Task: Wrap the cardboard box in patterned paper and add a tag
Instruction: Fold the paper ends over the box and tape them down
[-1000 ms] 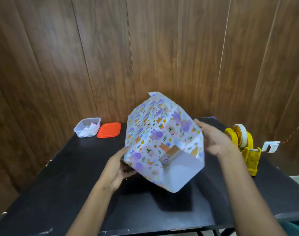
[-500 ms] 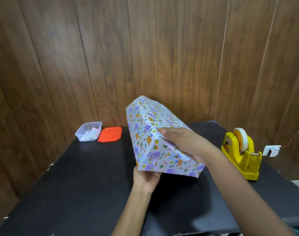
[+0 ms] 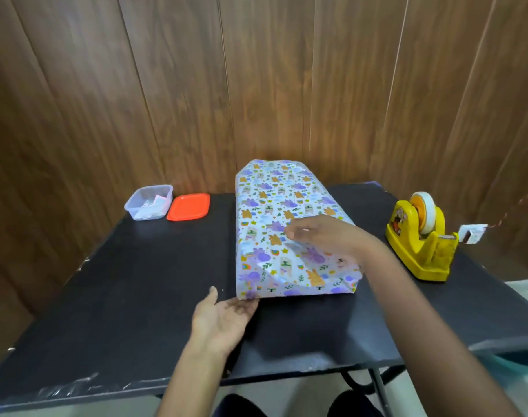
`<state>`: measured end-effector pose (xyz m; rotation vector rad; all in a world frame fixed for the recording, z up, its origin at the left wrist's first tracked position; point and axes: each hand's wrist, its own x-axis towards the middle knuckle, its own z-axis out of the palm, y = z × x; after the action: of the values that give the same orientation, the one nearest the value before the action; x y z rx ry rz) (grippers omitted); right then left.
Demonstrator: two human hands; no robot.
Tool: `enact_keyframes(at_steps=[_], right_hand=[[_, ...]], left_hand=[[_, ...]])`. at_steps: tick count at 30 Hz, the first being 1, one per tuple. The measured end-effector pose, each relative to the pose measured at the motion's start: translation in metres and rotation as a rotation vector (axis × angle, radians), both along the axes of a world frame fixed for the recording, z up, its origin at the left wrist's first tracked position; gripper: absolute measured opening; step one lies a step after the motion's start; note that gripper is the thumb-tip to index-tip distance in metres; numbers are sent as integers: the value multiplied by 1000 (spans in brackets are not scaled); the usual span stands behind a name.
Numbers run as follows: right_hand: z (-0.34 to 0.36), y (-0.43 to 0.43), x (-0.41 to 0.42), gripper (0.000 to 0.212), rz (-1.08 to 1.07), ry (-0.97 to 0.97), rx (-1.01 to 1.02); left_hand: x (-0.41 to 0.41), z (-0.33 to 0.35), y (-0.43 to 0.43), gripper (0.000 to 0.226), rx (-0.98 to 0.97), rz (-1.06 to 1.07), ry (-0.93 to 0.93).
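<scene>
Box (image 3: 274,200) under right hand (image 3: 326,236); left hand (image 3: 223,317) palm-up, seemingly touching its corner.

Soft even light, wide-angle edge warp

Box: a cardboard box (image 3: 274,200), covered in patterned paper (image 3: 312,258) printed with purple and orange figures, lies flat on a black table (image 3: 130,296), its length running away from the camera.
Right hand: the right hand (image 3: 320,236) rests on top of the box, fingers pointing left over a crease.
Left hand: the left hand (image 3: 223,317) lies palm up, fingers relaxed, with its fingertips at the box's near left corner.
Right side: a yellow tape dispenser (image 3: 419,245) stands well apart from the box.
Far left: a clear container (image 3: 150,202) holds pale scraps, with an orange lid (image 3: 189,206) just beside it.
Backdrop: a wood-panelled wall (image 3: 256,85).
</scene>
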<state>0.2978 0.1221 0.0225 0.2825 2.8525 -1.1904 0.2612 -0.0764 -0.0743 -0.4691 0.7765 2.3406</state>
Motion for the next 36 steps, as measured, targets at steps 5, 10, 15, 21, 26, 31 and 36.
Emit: enact_keyframes(at_steps=[5,10,15,21,26,31,36], right_hand=[[-19,21,31,30,-347,331,147],[-40,37,54,43,-742,321,-35],[-34,36,57,49,-670,138,-634],[-41,40,44,37,-553,71,-805],[-48,34,26,18,-549,193,-970],[-53,34,17,14,-577,234,-946],[-56,37,14,26,-629,255,-904]], left_hand=[[22,25,-18,70,-108,-102,122],[18,26,-8,57,-272,-180,307],[5,43,19,31,-375,-112,436],[-20,47,25,3,-521,-59,496],[-31,42,27,5,-536,-4,554],[-29,39,30,8,-502,75,519],[-35,40,29,13,-546,142,518]])
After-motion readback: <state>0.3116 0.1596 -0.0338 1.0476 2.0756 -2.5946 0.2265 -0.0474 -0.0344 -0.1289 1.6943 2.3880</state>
